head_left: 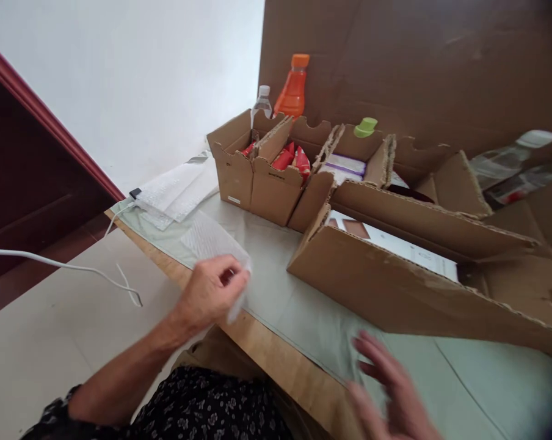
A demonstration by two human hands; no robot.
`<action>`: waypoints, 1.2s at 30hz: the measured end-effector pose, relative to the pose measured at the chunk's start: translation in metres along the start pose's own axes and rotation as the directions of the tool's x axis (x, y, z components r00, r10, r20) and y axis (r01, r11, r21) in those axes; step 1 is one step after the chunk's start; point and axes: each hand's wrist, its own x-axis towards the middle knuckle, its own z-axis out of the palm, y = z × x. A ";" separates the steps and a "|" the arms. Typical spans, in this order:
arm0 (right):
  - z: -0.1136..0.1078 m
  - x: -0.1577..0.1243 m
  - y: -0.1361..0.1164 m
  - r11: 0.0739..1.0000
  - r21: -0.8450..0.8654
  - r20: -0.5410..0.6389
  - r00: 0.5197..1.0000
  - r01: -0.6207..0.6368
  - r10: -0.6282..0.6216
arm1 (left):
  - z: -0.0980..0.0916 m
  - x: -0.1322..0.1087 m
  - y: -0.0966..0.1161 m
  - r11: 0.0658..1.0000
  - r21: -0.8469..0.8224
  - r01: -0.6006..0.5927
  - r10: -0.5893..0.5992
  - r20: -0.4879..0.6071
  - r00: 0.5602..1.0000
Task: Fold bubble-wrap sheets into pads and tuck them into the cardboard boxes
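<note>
My left hand pinches the edge of a translucent white sheet of bubble wrap, which spreads behind the fingers over the cloth-covered table. A short flap of it hangs below the hand at the table's front edge. My right hand is at the lower right, blurred by motion. Its thumb and fingers are apart with nothing between them. In front of that hand stands a long cardboard box with a white printed carton inside.
More bubble wrap sheets lie at the table's left end, beside a white cable. Cardboard bins hold red packets and purple-white packs. Behind stand an orange bottle and clear bottles.
</note>
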 end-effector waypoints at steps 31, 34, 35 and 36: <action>-0.059 -0.035 0.062 0.787 -0.615 -0.098 0.986 0.044 -0.132 | 0.114 -0.023 -0.019 0.666 0.049 -0.744 0.590 0.576 0.566; -0.079 -0.044 0.068 0.776 -0.629 -0.213 0.971 -0.055 -0.104 | 0.111 -0.023 -0.020 0.669 0.024 -0.743 0.601 0.571 0.559; -0.080 -0.041 0.069 0.787 -0.615 -0.222 0.969 -0.054 -0.107 | 0.111 -0.022 -0.019 0.673 0.020 -0.739 0.604 0.562 0.565; -0.079 -0.035 0.069 0.801 -0.597 -0.220 0.969 -0.047 -0.108 | 0.110 -0.021 -0.018 0.678 0.024 -0.735 0.608 0.544 0.578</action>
